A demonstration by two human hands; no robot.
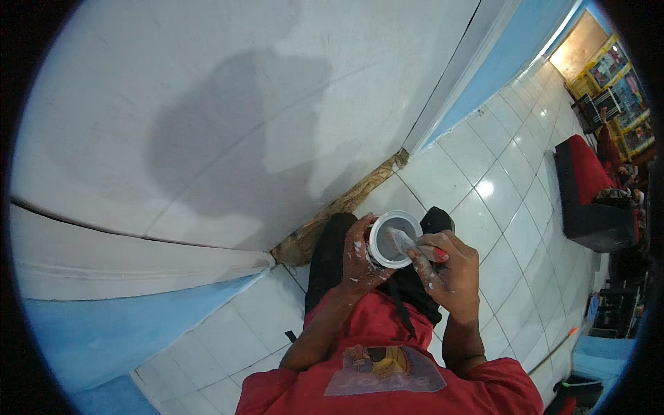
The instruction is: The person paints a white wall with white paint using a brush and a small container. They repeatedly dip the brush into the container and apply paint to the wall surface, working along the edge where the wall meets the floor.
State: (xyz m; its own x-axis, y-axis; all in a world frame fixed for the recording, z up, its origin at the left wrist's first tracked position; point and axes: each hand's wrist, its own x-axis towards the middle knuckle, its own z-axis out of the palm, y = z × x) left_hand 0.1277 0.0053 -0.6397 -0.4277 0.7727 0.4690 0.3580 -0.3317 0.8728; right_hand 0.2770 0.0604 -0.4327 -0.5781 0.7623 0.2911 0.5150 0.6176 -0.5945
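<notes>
My left hand, spotted with white paint, is wrapped around the side of a round container with a white rim. The inside of the container looks grey. My right hand, also smeared with white, grips a paintbrush coated in white, whose bristle end lies over the container's opening. Something red shows between the fingers of that hand, probably part of the handle. Both hands are above my lap, in front of my red shirt.
A large white door stands before me, with a rolled brown cloth along its foot. Blue walls flank the frame. Glossy white floor tiles stretch right, towards a red and black sofa. A thin pole lies at lower right.
</notes>
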